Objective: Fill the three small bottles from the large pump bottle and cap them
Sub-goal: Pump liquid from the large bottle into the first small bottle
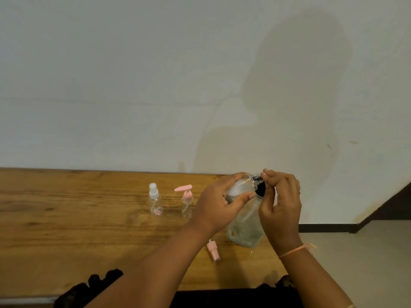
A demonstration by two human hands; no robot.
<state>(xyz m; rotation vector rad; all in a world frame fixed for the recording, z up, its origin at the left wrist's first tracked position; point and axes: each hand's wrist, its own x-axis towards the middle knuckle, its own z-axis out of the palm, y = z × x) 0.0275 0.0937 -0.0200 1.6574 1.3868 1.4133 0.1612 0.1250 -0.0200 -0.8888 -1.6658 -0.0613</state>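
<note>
Pump bottle (244,227) sits on desk (66,218) btwn both hands. L hand (219,205) curls round its shoulder; R hand (281,203) pinches black collar (260,188) up top. Spray bottle (155,202) & pink-pump bottle (187,203) stand just left of L hand; pink cap (213,251) lies nr front, under L wrist.

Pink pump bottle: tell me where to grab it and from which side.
I'd grip the pink pump bottle round its clear body, below the collar, coming from the near side: it stands upright, its spout juts left, and the left hand crowds its right.
</note>
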